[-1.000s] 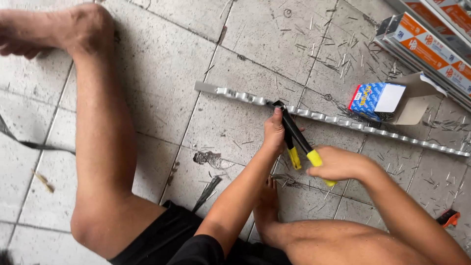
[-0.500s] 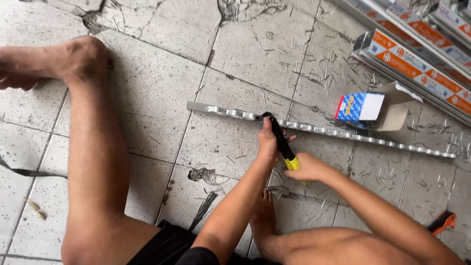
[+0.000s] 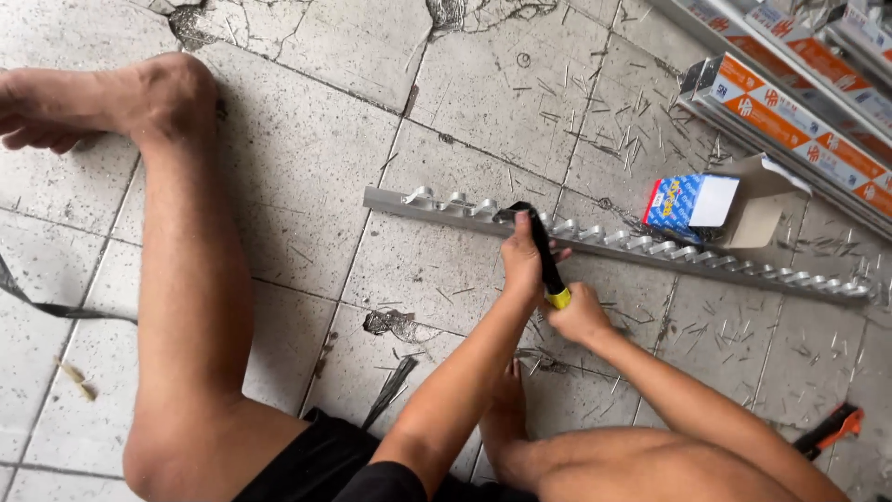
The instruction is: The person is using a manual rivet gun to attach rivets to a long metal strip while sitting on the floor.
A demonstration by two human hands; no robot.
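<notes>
I am sitting on the tiled floor (image 3: 307, 177) with my legs spread out. My left hand (image 3: 523, 260) has its grip closed around the upper part of a black tool (image 3: 539, 246), close to where the tool meets a long metal strip (image 3: 650, 249). My right hand (image 3: 581, 316) has its grip closed around the bottom end of the same tool, where the handle is yellow (image 3: 558, 298). The tool stands tilted, with its black tip on the strip. The strip lies flat on the floor in front of me and runs from the middle far out to the right. It has a row of small bumps along it. Just behind the strip is a small open blue and white box (image 3: 697, 203). Many thin little metal pins (image 3: 613, 130) lie scattered on the floor around it. At the top right are long orange and white boxes (image 3: 790, 125). Near my right knee, at the bottom right, lies a red and black tool (image 3: 832, 429), well apart from my hands.
</notes>
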